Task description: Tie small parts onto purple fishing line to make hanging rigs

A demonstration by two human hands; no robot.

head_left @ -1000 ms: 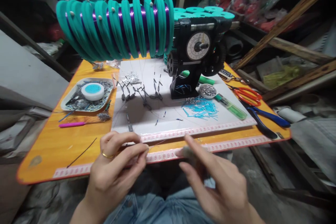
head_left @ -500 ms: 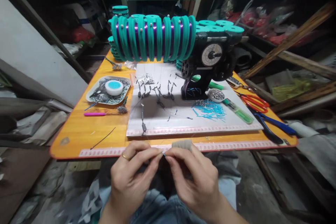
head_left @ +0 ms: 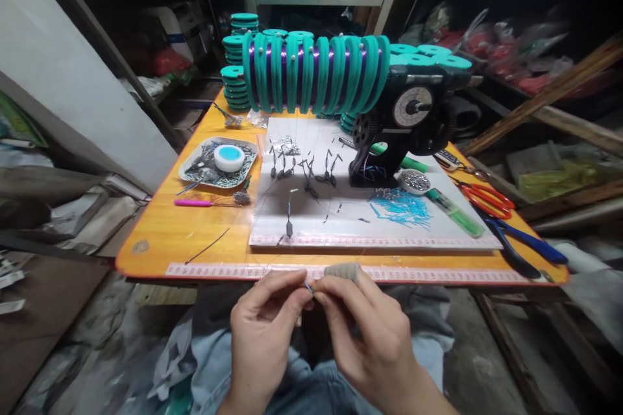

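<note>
My left hand (head_left: pixel 267 324) and my right hand (head_left: pixel 372 331) meet at their fingertips over my lap, just off the table's near edge. Between them is a tiny, thin blue piece (head_left: pixel 309 286), tube-like, pinched from both sides; its ends are hidden by fingers. A grey wrap covers one finger of the right hand. Beyond the hands, a dark weighted line assembly (head_left: pixel 289 228) lies on the white board (head_left: pixel 341 233). Several similar dark assemblies (head_left: pixel 311 188) rest farther back, below fine lines from a row of green spools (head_left: pixel 311 74) wound with purple thread.
A tray (head_left: pixel 182 175) with small parts and a round white tub (head_left: pixel 228 159) stands left, near a pink-handled tool (head_left: pixel 192 203). Right are blue tubes (head_left: pixel 403 207), a dish of metal bits (head_left: pixel 415 181), red-handled scissors (head_left: pixel 489 200), blue pliers (head_left: pixel 530 240) and a black machine (head_left: pixel 389 136).
The view has swung a little left, so the table appears farther right. My left fingers have shifted around the blue piece, and more of it shows between both hands.
</note>
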